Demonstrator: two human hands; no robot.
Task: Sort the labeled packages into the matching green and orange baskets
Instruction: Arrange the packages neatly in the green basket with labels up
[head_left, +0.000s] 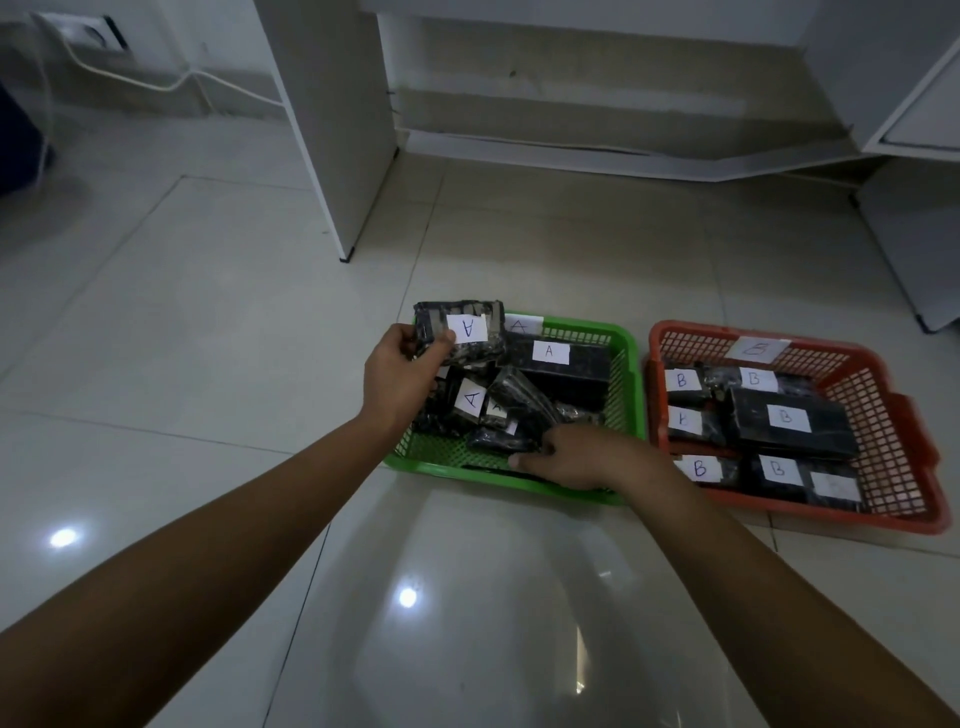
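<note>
My left hand (397, 376) grips an A pack (460, 330) over the green basket (626, 395); my right hand (566, 457) curls on its near rim, grasp unclear.

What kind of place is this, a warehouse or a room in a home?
Probably a room in a home or small office, not a warehouse: glossy floor tiles, a white desk leg, and a wall socket with a cable.

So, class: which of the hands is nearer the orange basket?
Right. The right hand rests at the green basket's near rim, beside the orange basket; the left hand is farther left.
</note>
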